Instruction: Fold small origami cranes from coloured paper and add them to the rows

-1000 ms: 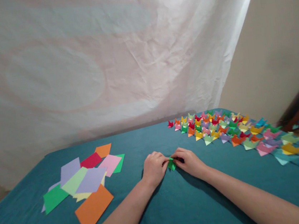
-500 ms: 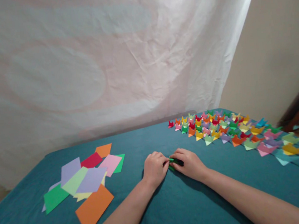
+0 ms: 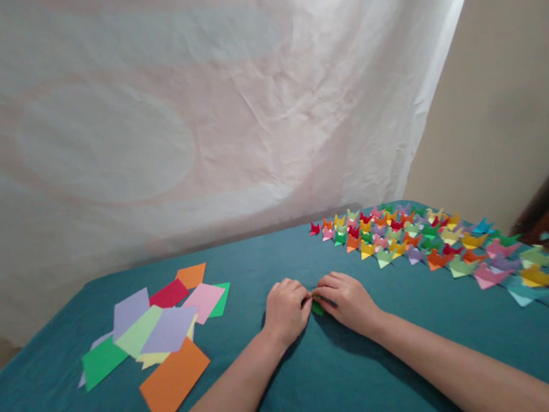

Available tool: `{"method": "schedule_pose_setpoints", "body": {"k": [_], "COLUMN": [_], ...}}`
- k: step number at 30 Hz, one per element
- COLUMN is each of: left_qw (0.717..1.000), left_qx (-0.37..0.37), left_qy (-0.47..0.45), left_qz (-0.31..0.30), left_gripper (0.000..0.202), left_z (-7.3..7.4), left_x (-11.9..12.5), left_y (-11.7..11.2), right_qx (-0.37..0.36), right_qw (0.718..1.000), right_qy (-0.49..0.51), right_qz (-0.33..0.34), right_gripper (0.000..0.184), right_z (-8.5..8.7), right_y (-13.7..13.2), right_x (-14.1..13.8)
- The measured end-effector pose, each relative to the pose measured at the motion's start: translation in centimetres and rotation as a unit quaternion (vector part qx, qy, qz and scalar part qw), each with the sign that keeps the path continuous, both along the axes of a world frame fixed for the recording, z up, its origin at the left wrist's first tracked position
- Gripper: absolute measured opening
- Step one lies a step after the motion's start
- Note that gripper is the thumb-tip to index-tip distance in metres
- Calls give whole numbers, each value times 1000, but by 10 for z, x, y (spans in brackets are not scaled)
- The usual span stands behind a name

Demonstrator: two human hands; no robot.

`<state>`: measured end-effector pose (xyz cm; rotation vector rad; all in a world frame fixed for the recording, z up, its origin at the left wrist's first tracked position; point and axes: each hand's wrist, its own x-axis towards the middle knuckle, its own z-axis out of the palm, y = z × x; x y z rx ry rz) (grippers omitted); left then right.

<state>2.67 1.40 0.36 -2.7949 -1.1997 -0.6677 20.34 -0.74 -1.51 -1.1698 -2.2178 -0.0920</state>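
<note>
A small folded green paper (image 3: 318,308) sits between my two hands near the middle of the table, mostly covered by fingers. My left hand (image 3: 287,309) pinches it from the left with thumb and fingertips. From the right, my right hand (image 3: 347,302) closes its thumb and fingers on the same paper. The fingertips of both hands meet at its top. Its exact folded shape is hidden.
Flat paper sheets (image 3: 170,330) in several colours overlap at the left. Rows of folded paper birds (image 3: 412,240) stand at the right on the teal tablecloth (image 3: 296,398). A pale hanging sheet (image 3: 226,125) rises behind the table.
My right fingertips have closed in toward the left ones over the green paper, covering its top. My left hand has hardly moved.
</note>
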Motion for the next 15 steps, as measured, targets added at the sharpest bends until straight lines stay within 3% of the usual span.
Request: {"method": "schedule_pose_setpoints", "body": {"k": [15], "left_qw": [1000], "left_qx": [-10], "left_qy": [-13], "left_qz": [-3], "left_gripper": [11], "left_z": [0], "left_x": [0], "left_y": [-1], "right_qx": [25], "right_qw": [1000], "right_qy": [9], "right_qz": [-9], "right_gripper": [14], "right_z": [3], "right_y": [-2], "right_x": [0]}}
